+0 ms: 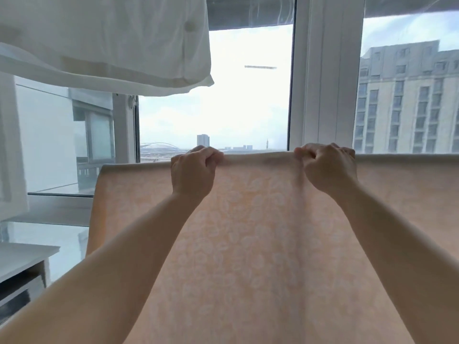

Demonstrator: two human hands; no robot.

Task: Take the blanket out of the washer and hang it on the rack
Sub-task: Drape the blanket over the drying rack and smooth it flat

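Before the tall window [248, 95], a peach blanket [260, 232] with a pale floral pattern is stretched out flat, filling the lower middle and right of the view. Its top edge runs level across the view, just below the skyline seen through the glass, and its left side falls away steeply toward the lower left. Whether that top edge lies over a bar cannot be told, since no bar shows.

Both arms reach up and forward. The left hand [193, 170] has its fingers [208, 155] curled over the top edge, pinching the cloth. The right hand [327, 167] does the same, near the left one along that edge, its fingers [308, 152] folded round the hem, with a short taut span of blanket between the two hands.

Above and to the left hangs a white sheet [106, 45], well clear of the blanket. At the lower left stands a white shelf unit [22, 259]. Outside, at the right, rises a grey apartment building [407, 95] under a pale cloudy sky.
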